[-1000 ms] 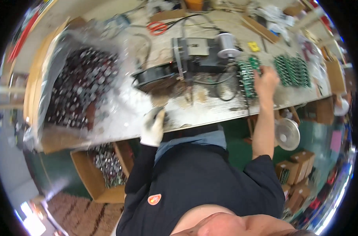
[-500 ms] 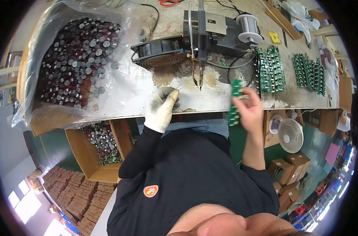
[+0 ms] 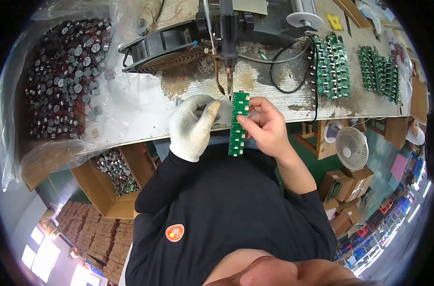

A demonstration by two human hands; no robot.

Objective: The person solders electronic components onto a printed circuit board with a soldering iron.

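Here, the right hand (image 3: 267, 127) pinches the board (image 3: 237, 136), a narrow green strip, between thumb and fingers at its right edge. The board stands lengthwise in view across the front edge of the bench (image 3: 143, 117), its far end just by the tip of the iron (image 3: 230, 71); whether the two touch, I cannot tell. Just left of the board, the gloved left hand (image 3: 190, 128) is curled, thumb drawn toward the fingers; I cannot tell whether it grips anything fine. A black fan (image 3: 171, 47) lies beyond the left hand, left of the iron. Farther left, round metal parts (image 3: 69, 78) fill a clear bag (image 3: 11, 148). To the right, past a looped black cable (image 3: 273, 71), more green boards (image 3: 334, 66) lie in rows, near a yellow piece (image 3: 334, 22).
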